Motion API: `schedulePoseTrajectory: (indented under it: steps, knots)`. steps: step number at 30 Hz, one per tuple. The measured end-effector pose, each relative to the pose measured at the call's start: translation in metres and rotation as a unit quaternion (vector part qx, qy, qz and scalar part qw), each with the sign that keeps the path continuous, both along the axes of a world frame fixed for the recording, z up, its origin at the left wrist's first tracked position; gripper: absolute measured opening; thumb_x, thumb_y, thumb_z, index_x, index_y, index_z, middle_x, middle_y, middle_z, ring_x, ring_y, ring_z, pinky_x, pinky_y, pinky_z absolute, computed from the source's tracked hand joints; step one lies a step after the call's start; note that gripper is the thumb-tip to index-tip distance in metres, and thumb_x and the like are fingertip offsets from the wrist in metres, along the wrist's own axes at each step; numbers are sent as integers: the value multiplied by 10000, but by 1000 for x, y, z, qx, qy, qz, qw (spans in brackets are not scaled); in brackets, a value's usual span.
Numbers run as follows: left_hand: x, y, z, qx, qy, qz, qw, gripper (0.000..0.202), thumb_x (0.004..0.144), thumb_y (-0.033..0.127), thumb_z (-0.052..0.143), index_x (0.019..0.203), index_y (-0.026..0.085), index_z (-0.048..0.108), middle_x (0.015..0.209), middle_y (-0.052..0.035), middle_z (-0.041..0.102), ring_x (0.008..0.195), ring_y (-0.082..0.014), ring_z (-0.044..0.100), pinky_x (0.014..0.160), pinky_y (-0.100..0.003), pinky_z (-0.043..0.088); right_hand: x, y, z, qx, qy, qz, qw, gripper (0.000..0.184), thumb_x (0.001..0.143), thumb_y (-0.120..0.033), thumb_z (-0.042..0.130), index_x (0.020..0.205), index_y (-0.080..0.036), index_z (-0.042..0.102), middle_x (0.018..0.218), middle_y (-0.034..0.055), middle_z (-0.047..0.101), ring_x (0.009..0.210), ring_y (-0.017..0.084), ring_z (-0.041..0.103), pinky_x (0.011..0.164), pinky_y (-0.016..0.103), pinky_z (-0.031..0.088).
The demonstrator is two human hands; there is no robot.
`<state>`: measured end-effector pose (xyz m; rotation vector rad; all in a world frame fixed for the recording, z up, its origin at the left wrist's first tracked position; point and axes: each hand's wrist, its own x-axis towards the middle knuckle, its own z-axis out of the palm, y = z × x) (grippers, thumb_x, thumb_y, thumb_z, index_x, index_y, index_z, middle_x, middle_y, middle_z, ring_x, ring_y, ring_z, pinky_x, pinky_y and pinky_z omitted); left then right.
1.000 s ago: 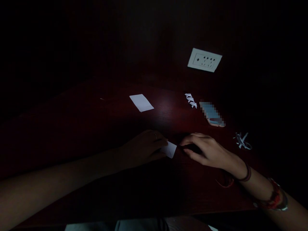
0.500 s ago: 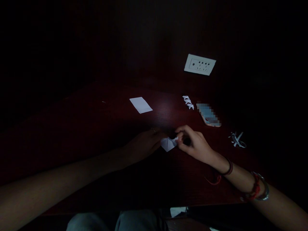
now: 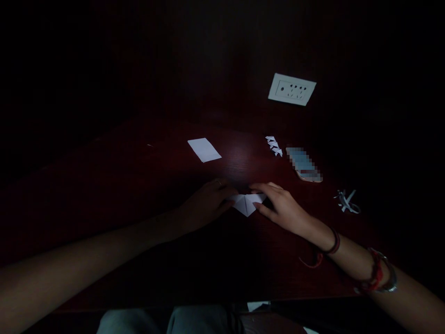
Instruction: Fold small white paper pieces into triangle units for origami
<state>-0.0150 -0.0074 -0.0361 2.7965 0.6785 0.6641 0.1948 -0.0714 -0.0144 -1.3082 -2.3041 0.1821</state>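
Observation:
A small piece of white folded paper [image 3: 246, 207] lies on the dark red table between my hands. It has a wide top edge, a crease down the middle and a point towards me. My left hand [image 3: 212, 198] holds its left corner, with thumb and fingertips at the edge. The thumb of my right hand [image 3: 283, 206] presses on the right flap, while the curved fingers reach along the far side, so the flap sits between them. Shadow hides part of the left fingers.
Farther back lie a stack of white paper [image 3: 204, 150], several small folded paper pieces [image 3: 274, 145] and a phone [image 3: 304, 164]. Paper scraps [image 3: 346, 202] lie at the right. A socket plate [image 3: 292, 89] is on the wall. The table's front edge [image 3: 208, 305] runs above my knees.
The right flap of the paper, gripped and bent up before, now lies spread flatter to the right. My right hand's pinch has loosened and its thumb rests on the flap.

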Motion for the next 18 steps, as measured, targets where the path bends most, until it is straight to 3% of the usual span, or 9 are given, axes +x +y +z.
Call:
schedulePoseTrajectory:
  steps: [8,15,18]
  knots:
    - [0,-3,5,-57,-47,-3,997,144,797,153,487,942,160,487,918,-22,521,852,-129,493,758,-263,417,0,2,1,-11,39,36,999,402,761,-98,497,1148,-188,441,1002,55,573,935,184,497,814,349,416]
    - [-10,8,20,-129,-24,-130,983,131,842,154,436,916,172,542,904,-17,548,851,-99,515,771,-217,406,4,3,-2,-25,75,21,997,446,736,-90,531,1156,-192,422,963,41,578,910,161,518,815,331,416]
    - [-13,12,21,-147,-21,-143,978,157,849,166,428,945,179,551,921,-18,555,852,-95,523,771,-204,405,5,3,-2,-23,77,29,996,435,741,-86,521,1152,-192,426,959,39,580,900,157,518,807,319,413]
